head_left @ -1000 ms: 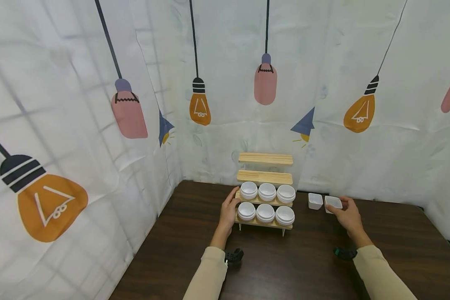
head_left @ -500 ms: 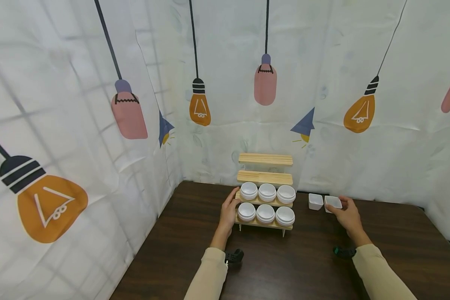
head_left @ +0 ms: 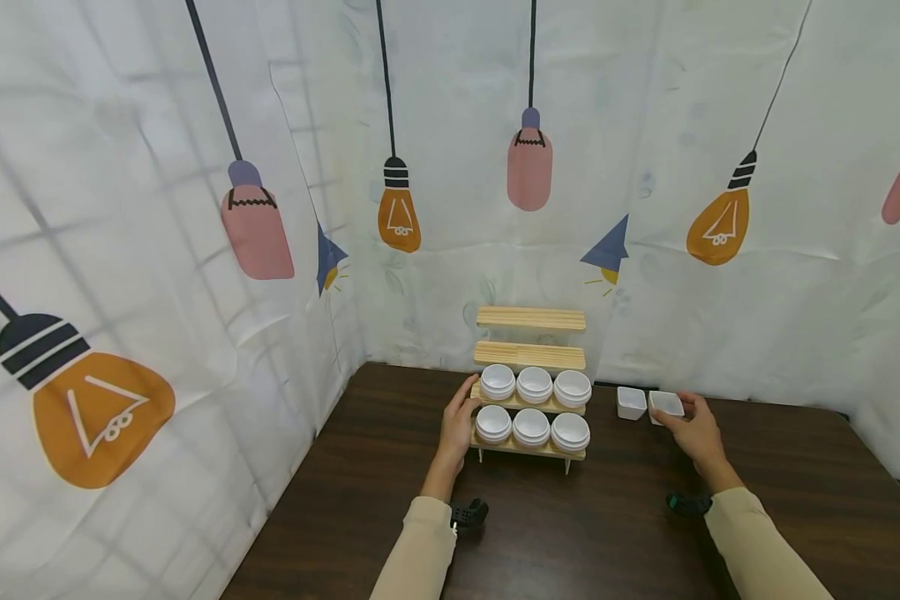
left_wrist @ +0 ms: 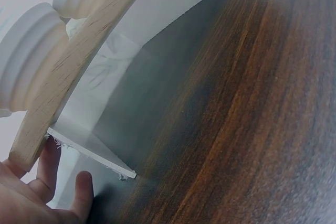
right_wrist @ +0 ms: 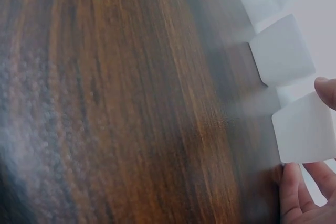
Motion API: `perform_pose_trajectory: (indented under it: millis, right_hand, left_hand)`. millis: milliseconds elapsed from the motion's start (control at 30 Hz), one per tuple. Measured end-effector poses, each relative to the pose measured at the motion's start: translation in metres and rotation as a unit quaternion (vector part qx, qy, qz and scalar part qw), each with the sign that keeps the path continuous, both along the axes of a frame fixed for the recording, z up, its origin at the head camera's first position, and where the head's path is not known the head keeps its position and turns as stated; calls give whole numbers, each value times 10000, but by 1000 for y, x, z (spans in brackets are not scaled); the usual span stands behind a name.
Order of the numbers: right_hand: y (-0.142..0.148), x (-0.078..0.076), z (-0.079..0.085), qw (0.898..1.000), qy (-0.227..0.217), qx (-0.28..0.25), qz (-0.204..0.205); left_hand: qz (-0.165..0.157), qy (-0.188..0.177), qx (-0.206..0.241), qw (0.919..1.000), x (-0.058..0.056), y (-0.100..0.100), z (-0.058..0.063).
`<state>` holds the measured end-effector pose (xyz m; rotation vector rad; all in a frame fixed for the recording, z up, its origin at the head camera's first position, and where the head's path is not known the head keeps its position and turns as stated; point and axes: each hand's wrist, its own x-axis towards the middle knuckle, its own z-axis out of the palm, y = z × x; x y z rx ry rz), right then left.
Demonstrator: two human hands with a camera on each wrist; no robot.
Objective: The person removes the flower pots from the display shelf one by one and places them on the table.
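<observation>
In the head view, a tiered wooden rack point(head_left: 531, 356) stands near the back edge of the table. White round cups point(head_left: 531, 425) fill its two lower shelves. My left hand point(head_left: 455, 423) grips the rack's left end; the left wrist view shows fingers point(left_wrist: 48, 169) at the end of a shelf board point(left_wrist: 79, 61) beside a white support point(left_wrist: 92, 148). To the right, my right hand point(head_left: 697, 433) pinches a small white square bowl point(head_left: 666, 403) between thumb and fingers. In the right wrist view this bowl point(right_wrist: 304, 129) appears to rest on the table.
A second white square bowl point(head_left: 631, 403) stands between the rack and the held bowl. The dark wood table point(head_left: 570, 533) meets a printed white curtain point(head_left: 450, 275) at the back and left. Both upper shelves, including the top board point(head_left: 531, 318), are bare.
</observation>
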<state>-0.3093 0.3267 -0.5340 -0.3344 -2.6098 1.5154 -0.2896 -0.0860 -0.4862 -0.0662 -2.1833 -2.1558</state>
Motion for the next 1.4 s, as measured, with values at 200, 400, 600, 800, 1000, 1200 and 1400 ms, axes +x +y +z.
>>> perform_pose_trajectory:
  millis: [200, 400, 600, 800, 1000, 1200, 1400]
  right_hand:
    - [0, 0, 0, 10000, -75, 43, -9]
    - [0, -2, 0, 9999, -97, 59, 2]
    - [0, -3, 0, 10000, -79, 35, 9]
    - [0, -3, -2, 10000, 7, 93, 29]
    - [0, -3, -2, 9999, 27, 126, 5]
    - [-1, -3, 0, 9999, 13, 120, -21]
    - [-1, -3, 0, 9999, -18, 107, -12]
  left_hand:
    - [79, -7, 91, 9999, -1, 2, -1]
    - [240, 5, 186, 9995, -3, 7, -6]
    - [201, 13, 184, 9996, -2, 6, -6]
    - [80, -37, 152, 9998, -2, 3, -3]
    - [178, -20, 190, 9997, -2, 5, -4]
    - [207, 3, 228, 9995, -4, 6, -7]
    - [177, 68, 117, 9998, -19, 3, -29]
